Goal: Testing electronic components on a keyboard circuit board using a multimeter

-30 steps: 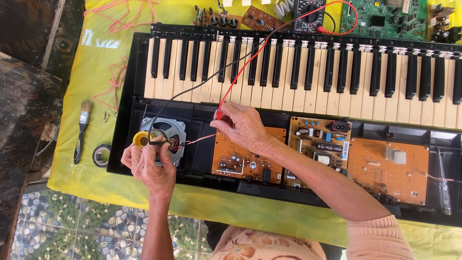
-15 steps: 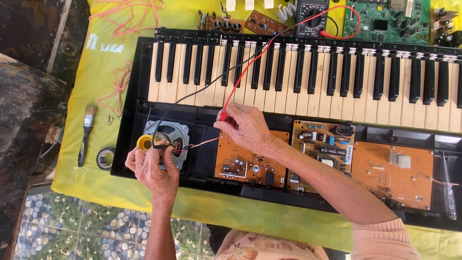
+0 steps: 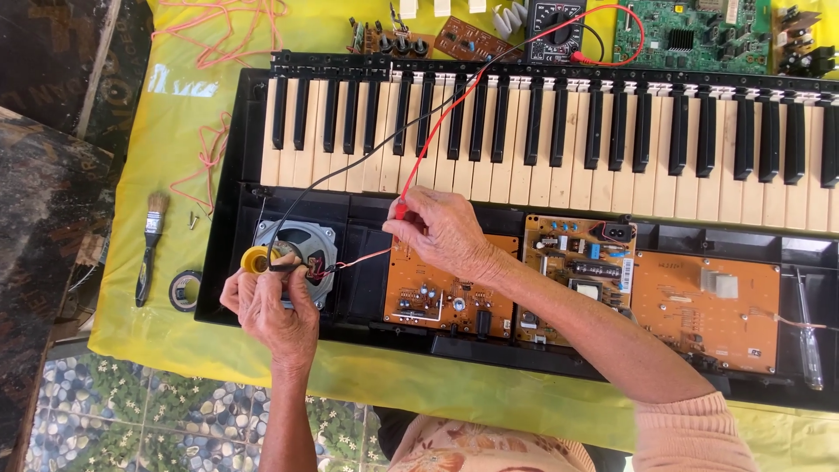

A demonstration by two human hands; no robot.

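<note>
An opened electronic keyboard (image 3: 559,122) lies on a yellow cloth, its brown circuit boards (image 3: 699,306) bare along the near side. My left hand (image 3: 266,306) grips a black test probe (image 3: 280,267) and rests on the round speaker (image 3: 301,245) at the keyboard's left end, beside a yellow roll of tape (image 3: 253,260). My right hand (image 3: 441,232) pinches a red test probe (image 3: 402,210) above the leftmost circuit board (image 3: 428,293). Red and black leads run across the keys to a multimeter (image 3: 559,26) at the far edge.
A paintbrush (image 3: 150,249) and a black tape roll (image 3: 183,290) lie on the yellow cloth (image 3: 175,140) at the left. A screwdriver (image 3: 808,336) lies at the right in the case. Loose boards (image 3: 699,31) and red wire sit behind the keys. Tiled floor is near me.
The view has drifted a little; the keyboard appears shifted to the right in the picture. Both hands keep their hold on the probes at the speaker and the board.
</note>
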